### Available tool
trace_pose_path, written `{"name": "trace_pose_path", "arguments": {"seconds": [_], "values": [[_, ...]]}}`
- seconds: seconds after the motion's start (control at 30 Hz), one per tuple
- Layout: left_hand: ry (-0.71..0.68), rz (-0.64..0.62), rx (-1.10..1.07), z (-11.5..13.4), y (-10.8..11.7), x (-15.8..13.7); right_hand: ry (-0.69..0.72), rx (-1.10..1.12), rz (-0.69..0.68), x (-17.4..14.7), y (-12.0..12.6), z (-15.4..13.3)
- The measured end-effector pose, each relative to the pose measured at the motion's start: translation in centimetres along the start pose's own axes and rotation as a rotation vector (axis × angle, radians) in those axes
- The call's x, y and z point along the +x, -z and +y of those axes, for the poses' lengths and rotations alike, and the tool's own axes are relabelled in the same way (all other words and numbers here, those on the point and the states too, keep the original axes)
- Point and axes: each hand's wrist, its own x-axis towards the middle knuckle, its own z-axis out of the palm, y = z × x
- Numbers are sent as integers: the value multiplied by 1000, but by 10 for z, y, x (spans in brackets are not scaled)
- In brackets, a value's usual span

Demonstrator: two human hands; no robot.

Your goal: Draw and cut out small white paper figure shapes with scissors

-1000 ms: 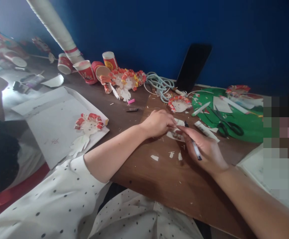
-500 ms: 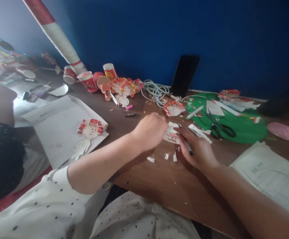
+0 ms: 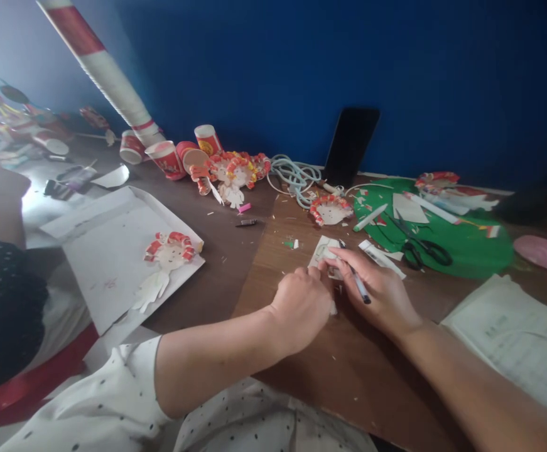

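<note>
My right hand (image 3: 380, 285) grips a pen (image 3: 362, 289) with a pale barrel and dark end, its fingertips over a small white paper piece (image 3: 321, 247) with drawn or cut outlines. The paper lies on the brown table, partly covered by my fingers. My left hand (image 3: 303, 309) is closed, fingers curled down at the paper's near edge, close to the right fingertips. What its fingers pinch is hidden. Just right of the paper lies a white strip (image 3: 381, 258). A curly red-and-white paper face (image 3: 332, 212) rests beyond my hands.
Black scissors (image 3: 426, 248) and a white marker (image 3: 371, 217) lie on a green sheet (image 3: 483, 251). A dark phone (image 3: 352, 144) leans on the blue wall beside a coiled cable (image 3: 296, 176). Paper cups (image 3: 166, 157) stand back left. Another person's dark dotted sleeve (image 3: 4, 301) is at far left.
My left hand has moved toward me, from the paper's left side to its near edge, over the white scraps there. Small green scraps now show beyond it. The right hand keeps the pen.
</note>
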Motion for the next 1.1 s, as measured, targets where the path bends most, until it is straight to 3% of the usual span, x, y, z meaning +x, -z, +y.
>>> {"name": "trace_pose_path", "arguments": {"seconds": [0.7,0.97,1.1], "values": [[36,17,-56,0,-1,2,-42,2,-51,2,4,-5],[50,24,-77,0,-2,4,-95,162,-91,3,9,-5],[38,21,-77,1,-2,4,-144,244,-7,4,18,-8]]}}
